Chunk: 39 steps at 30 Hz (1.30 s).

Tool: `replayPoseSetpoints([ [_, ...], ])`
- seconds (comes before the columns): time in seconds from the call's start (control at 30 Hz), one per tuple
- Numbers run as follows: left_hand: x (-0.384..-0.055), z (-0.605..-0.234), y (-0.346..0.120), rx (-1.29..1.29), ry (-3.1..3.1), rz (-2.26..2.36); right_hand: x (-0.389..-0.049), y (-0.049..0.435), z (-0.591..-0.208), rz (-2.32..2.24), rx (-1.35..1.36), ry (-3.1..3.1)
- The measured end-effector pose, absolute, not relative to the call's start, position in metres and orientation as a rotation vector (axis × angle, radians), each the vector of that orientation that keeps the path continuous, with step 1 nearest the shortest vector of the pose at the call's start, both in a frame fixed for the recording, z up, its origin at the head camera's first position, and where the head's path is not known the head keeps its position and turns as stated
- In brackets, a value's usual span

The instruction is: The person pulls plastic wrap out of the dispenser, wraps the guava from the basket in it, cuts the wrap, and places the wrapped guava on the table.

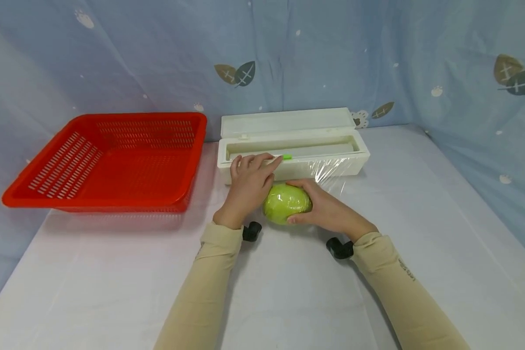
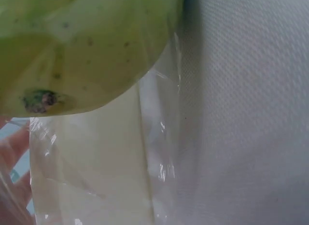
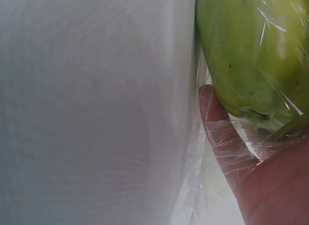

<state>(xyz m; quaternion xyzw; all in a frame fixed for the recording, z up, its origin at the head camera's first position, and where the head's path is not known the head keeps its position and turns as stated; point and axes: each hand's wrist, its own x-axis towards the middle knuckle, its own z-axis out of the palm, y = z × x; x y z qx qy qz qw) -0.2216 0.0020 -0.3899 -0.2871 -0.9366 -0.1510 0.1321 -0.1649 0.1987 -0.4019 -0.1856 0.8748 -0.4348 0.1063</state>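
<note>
A yellow-green speckled fruit (image 1: pixel 287 203), its exact kind unclear, sits wrapped in shiny cling film (image 3: pixel 285 109) on the table. My right hand (image 1: pixel 328 206) grips its right end, with the thumb on the near side and fingers on the far side. Behind the fruit stands a white cling film dispenser box (image 1: pixel 288 168) with its lid (image 1: pixel 288 123) raised. Film (image 1: pixel 328 170) runs from its front edge down towards the fruit. My left hand (image 1: pixel 251 182) lies over the box's front edge, fingers spread, one fingertip at a small green slider (image 1: pixel 287 157).
A red plastic basket (image 1: pixel 109 199) with slotted sides stands at the back left. White cloth covers the table (image 1: pixel 288 301). A blue patterned curtain (image 1: pixel 288 53) hangs behind it and along the sides. Black wrist cameras (image 1: pixel 252 231) sit beneath the wrists.
</note>
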Motion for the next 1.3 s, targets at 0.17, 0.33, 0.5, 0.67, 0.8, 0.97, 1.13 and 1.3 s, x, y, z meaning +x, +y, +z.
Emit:
replayPoseSetpoints([
  [0.17,-0.221,-0.389,0.002,-0.837,-2.752,-0.441,-0.163,0.199,-0.400,-1.279,-0.526,2.560],
  [0.33,-0.221,-0.387,-0.001,-0.827,-2.734,-0.456,-0.165,0.196,-0.397,-1.285,-0.540,2.569],
  [0.5,-0.221,-0.387,-0.004,-0.842,-2.724,-0.484,-0.165,0.195,-0.397,-1.278,-0.544,2.580],
  [0.67,-0.222,-0.381,-0.007,-0.912,-2.720,-0.548,-0.165,0.196,-0.397,-1.240,-0.546,2.616],
  [0.8,-0.224,-0.375,-0.011,-0.967,-2.667,-0.712,-0.165,0.197,-0.396,-1.214,-0.528,2.635],
  [0.97,-0.222,-0.371,-0.014,-0.948,-2.579,-0.972,-0.163,0.197,-0.398,-1.216,-0.483,2.620],
  [1.13,-0.219,-0.367,-0.012,-1.091,-2.628,-1.261,-0.163,0.199,-0.397,-1.207,-0.465,2.627],
  [1.3,-0.220,-0.373,-0.010,-1.283,-2.782,-1.413,-0.166,0.197,-0.401,-1.226,-0.477,2.612],
])
